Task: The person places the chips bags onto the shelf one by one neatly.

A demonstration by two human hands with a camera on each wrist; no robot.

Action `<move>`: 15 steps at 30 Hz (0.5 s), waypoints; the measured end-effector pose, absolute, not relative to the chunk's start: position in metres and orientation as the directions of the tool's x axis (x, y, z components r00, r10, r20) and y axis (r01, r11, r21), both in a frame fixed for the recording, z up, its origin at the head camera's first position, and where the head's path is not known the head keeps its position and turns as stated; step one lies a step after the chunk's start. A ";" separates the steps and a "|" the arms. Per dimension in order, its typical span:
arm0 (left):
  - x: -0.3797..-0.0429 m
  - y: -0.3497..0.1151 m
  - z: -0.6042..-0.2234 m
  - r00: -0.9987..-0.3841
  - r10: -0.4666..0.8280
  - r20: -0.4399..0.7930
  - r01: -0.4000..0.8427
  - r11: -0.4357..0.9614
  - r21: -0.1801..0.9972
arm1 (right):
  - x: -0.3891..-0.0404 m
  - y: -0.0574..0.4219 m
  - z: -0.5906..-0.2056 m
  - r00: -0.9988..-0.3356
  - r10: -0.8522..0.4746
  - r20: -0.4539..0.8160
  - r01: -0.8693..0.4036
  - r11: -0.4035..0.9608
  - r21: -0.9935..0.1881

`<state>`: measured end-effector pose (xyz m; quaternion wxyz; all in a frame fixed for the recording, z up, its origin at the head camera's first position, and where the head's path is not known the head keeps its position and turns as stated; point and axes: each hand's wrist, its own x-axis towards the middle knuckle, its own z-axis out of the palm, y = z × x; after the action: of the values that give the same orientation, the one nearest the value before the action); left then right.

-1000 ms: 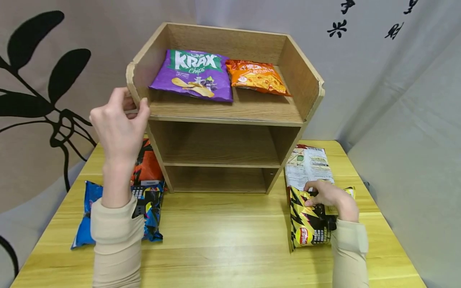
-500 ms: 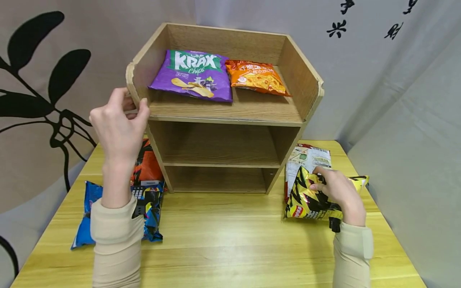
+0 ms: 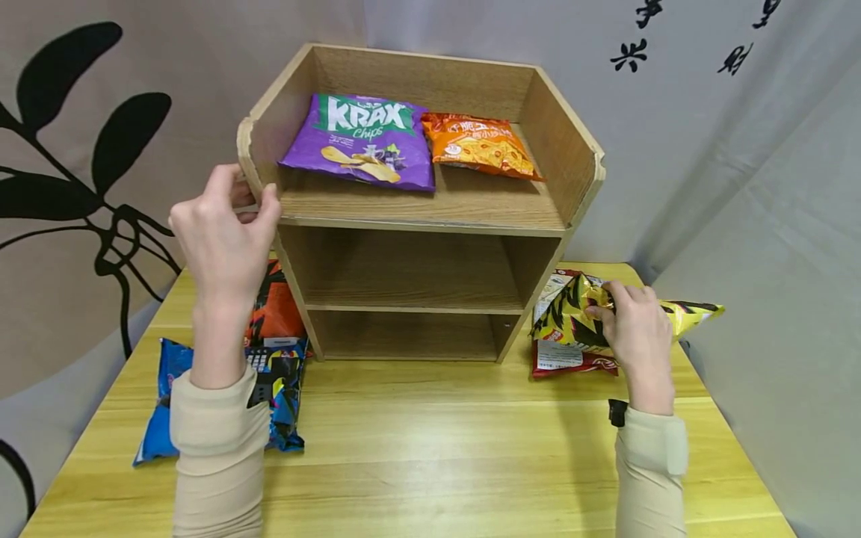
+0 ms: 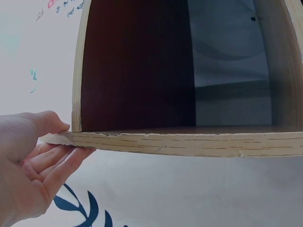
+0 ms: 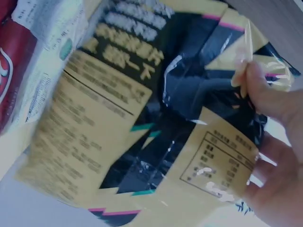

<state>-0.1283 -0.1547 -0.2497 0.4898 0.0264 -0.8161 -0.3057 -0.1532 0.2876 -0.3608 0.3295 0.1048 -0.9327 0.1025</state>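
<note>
My left hand point(image 3: 225, 239) holds the left side panel of a wooden shelf unit point(image 3: 424, 224). In the left wrist view its thumb and fingers lie on either side of the panel's edge point(image 4: 161, 143). My right hand point(image 3: 639, 329) pinches a yellow and black chip bag point(image 3: 568, 317), held tilted above the table to the right of the shelf. Printed panels of that bag point(image 5: 123, 127) fill much of the right wrist view. Partly hidden beneath it lies a red and white snack bag point(image 3: 592, 362).
On the top shelf lie a purple Krax chip bag point(image 3: 377, 142) and an orange snack bag point(image 3: 480, 146). A blue bag point(image 3: 285, 403) and a red-orange bag point(image 3: 277, 306) lie left of the shelf, partly behind my left arm. All stand on a wooden table point(image 3: 430, 441).
My right hand has lifted the yellow and black chip bag and moved it away from me, tilting it. More of the red bag's near end now shows. My left hand stays put.
</note>
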 end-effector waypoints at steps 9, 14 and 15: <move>-0.129 -0.154 -0.250 -0.520 -0.339 0.784 0.256 0.814 0.522 | -0.169 0.271 -0.394 -0.746 -0.214 0.630 -0.275 0.961 0.001; -0.129 -0.154 -0.250 -0.517 -0.341 0.785 0.257 0.813 0.523 | -0.175 0.256 -0.409 -0.710 -0.155 0.687 -0.217 0.976 -0.004; -0.129 -0.154 -0.250 -0.516 -0.342 0.786 0.258 0.812 0.523 | -0.176 0.253 -0.412 -0.703 -0.142 0.697 -0.204 0.979 -0.006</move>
<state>-0.1293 -0.1539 -0.2501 0.4913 0.0255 -0.8153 -0.3053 -0.1757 0.2527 -0.4123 0.3738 0.0939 -0.9218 0.0416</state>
